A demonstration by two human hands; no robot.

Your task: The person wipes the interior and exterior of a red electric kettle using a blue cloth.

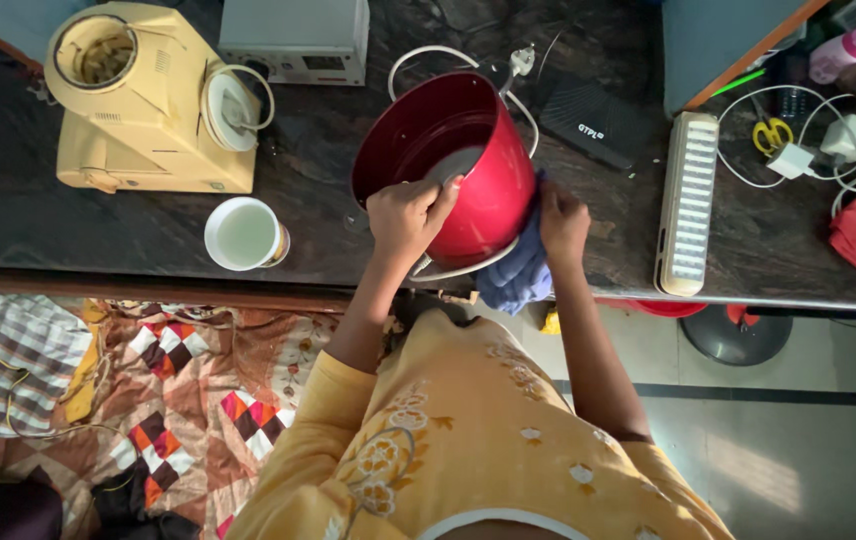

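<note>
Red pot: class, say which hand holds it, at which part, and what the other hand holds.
The left hand grips the red pot by its rim; the right hand presses a blue cloth against its outer wall.

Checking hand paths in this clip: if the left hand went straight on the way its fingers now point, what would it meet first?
The left hand grips the rim of the red pot, fingers inside; straight on, it would likely meet the pot's pale inner bottom.

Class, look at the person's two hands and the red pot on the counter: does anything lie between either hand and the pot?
Yes. A blue cloth lies between the right hand and the red pot's outer wall. Nothing lies between the left hand and the pot: its fingers hook straight over the rim.
</note>
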